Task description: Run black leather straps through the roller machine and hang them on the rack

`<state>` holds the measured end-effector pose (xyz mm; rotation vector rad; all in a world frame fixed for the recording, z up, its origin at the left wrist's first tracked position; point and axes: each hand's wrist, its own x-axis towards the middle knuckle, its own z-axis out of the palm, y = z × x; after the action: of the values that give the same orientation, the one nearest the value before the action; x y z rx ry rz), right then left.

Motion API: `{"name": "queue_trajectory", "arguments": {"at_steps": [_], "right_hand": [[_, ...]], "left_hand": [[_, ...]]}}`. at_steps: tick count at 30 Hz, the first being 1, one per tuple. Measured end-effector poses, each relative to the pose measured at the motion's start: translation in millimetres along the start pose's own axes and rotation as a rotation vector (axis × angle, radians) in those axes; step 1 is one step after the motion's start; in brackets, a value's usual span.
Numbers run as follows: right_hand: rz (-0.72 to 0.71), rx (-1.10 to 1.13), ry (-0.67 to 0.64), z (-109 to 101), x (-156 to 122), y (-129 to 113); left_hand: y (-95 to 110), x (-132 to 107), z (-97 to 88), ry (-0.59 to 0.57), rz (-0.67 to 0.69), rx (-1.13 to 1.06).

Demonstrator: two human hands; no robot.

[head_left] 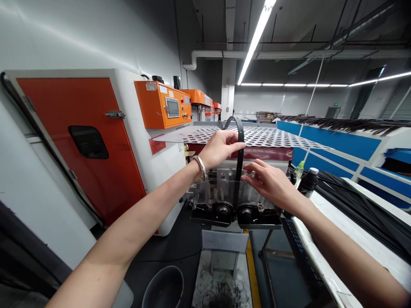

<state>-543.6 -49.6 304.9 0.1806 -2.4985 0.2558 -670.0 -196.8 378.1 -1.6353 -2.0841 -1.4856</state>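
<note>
My left hand point(220, 147), with a silver bracelet at the wrist, pinches a black belt strap point(240, 158) between thumb and fingers. A row of small holes shows near the strap's upper bend, and its top end loops back over the perforated tabletop. The strap hangs down between two dark rollers point(224, 209) of a machine with a clear plastic guard point(208, 192). My right hand point(265, 177) is just right of the strap, its fingers loosely curled and apart; whether the fingertips touch the strap I cannot tell.
A white tabletop with round holes point(272, 136) lies behind my hands. An orange control box point(163, 105) is at left. On the right, black straps point(362, 209) lie on a white table near a dark bottle point(311, 179). A bucket point(163, 286) stands on the floor.
</note>
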Motion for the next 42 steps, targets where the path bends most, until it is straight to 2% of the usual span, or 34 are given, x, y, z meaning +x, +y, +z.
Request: {"name": "queue_trajectory", "arguments": {"at_steps": [3,6,8,10,12,15,17,19,21,24,27,29,31,34,38,42], "right_hand": [[0.066,0.156,-0.023,-4.8,-32.7,-8.3],[0.134,0.389,-0.22,9.6,-75.1,-15.3],[0.195,0.47,-0.361,38.2,-104.7,-14.1],[0.277,0.52,-0.418,80.3,-130.8,-7.5],[0.397,0.595,-0.362,128.0,-149.8,2.5],[0.594,0.762,-0.216,190.6,-161.5,16.9],[0.684,0.82,-0.158,217.9,-160.1,23.0],[0.724,0.817,-0.139,232.6,-155.7,25.9],[0.729,0.795,-0.147,237.7,-151.6,26.7],[0.698,0.781,-0.171,236.1,-149.7,25.8],[0.642,0.79,-0.212,233.4,-153.4,23.6],[0.628,0.804,-0.239,234.2,-159.8,21.8],[0.645,0.834,-0.278,237.1,-169.9,18.9],[0.7,0.944,-0.394,241.5,-189.8,11.1],[0.778,1.11,-0.513,239.7,-212.6,-4.4],[0.845,1.193,-0.55,236.5,-222.6,-15.2]], "left_hand": [[-10.9,-6.5,9.4,0.042,0.045,0.174],[-18.8,-15.8,18.2,0.073,0.015,0.319],[-20.8,-27.4,22.3,0.117,0.003,0.376],[-20.1,-46.6,25.2,0.166,-0.018,0.361],[-17.6,-75.3,28.9,0.212,-0.095,0.259],[-16.7,-134.1,42.5,0.241,-0.326,0.013],[-21.8,-178.7,59.8,0.229,-0.511,-0.142],[-32.0,-222.9,82.4,0.202,-0.694,-0.266],[-44.8,-263.4,106.1,0.166,-0.845,-0.356],[-62.3,-313.0,134.4,0.132,-0.979,-0.392],[-74.7,-345.8,150.2,0.124,-1.052,-0.369],[-81.9,-357.6,156.5,0.13,-1.076,-0.351],[-89.2,-361.7,162.2,0.142,-1.095,-0.346],[-97.8,-355.2,171.9,0.134,-1.166,-0.402],[-100.1,-334.8,187.7,0.079,-1.302,-0.662],[-99.3,-321.6,203.4,0.117,-1.334,-0.789]]}}
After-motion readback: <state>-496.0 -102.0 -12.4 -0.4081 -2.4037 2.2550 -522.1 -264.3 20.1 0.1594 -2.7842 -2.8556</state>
